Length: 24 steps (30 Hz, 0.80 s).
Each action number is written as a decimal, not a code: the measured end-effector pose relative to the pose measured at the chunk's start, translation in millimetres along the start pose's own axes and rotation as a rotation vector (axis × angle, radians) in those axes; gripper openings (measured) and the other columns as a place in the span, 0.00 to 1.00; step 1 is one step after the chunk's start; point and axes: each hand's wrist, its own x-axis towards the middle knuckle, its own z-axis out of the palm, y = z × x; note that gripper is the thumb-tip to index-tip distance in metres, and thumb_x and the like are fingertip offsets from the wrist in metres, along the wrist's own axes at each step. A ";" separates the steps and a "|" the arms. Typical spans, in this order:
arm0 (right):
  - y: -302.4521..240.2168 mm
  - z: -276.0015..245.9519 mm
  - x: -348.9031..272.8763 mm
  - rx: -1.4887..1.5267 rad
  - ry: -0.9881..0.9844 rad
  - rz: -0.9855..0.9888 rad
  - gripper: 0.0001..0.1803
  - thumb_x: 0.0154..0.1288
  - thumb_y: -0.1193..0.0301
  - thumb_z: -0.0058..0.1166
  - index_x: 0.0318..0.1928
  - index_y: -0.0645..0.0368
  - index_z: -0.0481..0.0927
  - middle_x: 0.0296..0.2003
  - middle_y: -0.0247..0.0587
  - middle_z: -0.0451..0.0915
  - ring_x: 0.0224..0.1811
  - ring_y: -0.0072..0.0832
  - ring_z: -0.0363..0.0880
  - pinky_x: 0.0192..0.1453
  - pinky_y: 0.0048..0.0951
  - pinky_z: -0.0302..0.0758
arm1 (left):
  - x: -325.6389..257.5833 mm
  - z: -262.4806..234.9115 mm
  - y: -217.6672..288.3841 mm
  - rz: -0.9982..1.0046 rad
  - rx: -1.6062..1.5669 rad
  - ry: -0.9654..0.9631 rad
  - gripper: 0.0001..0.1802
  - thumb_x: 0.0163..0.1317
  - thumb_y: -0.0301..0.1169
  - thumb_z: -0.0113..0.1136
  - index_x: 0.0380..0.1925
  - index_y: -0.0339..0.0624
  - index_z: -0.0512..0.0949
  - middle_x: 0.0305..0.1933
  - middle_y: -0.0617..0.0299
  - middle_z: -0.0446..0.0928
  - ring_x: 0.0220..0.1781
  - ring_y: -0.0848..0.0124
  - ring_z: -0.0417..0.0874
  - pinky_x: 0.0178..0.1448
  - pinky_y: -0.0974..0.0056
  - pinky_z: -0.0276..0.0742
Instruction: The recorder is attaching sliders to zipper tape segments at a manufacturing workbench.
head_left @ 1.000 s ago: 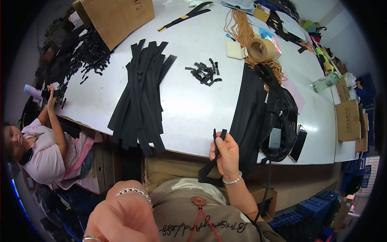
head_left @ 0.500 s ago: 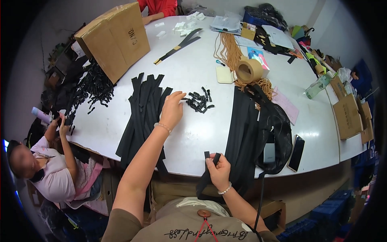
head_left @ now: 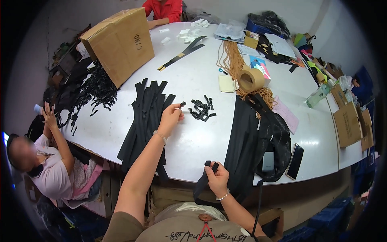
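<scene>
My left hand (head_left: 172, 118) is pinched on a small black piece (head_left: 182, 104), which looks like a zipper pull or small fitting. It is held over the table, just left of a small pile of similar black pieces (head_left: 201, 108). At the table's near edge my right hand (head_left: 218, 178) grips a flat black fabric strip (head_left: 201, 192). Two ends of strip stick up from its fingers, and the rest loops down below. Left of my left forearm lies a stack of black strips (head_left: 139, 121). More long black strips (head_left: 238, 141) lie to the right of my right hand.
A big cardboard box (head_left: 121, 44) stands far left beside a heap of black pieces (head_left: 98, 88). Tape roll (head_left: 250, 78), tan cords (head_left: 231, 56), black mesh bag (head_left: 278, 141), phone (head_left: 295, 161) and bottle (head_left: 318, 96) lie right. A co-worker (head_left: 56, 169) sits left; another in red (head_left: 169, 10) sits opposite.
My left hand has drawn slightly down from beside the pile, and the small black piece now shows at its fingertips. The co-worker at left has raised their hands. The whole view has shifted slightly.
</scene>
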 end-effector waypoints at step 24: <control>-25.7 11.7 -4.3 0.267 -0.112 0.216 0.09 0.66 0.74 0.48 0.42 0.68 0.76 0.22 0.34 0.75 0.21 0.17 0.71 0.25 0.17 0.69 | -191.4 15.8 -17.7 -0.324 -0.645 -0.374 0.16 0.65 0.22 0.47 0.52 0.35 0.73 0.43 0.61 0.77 0.38 0.78 0.79 0.47 0.73 0.78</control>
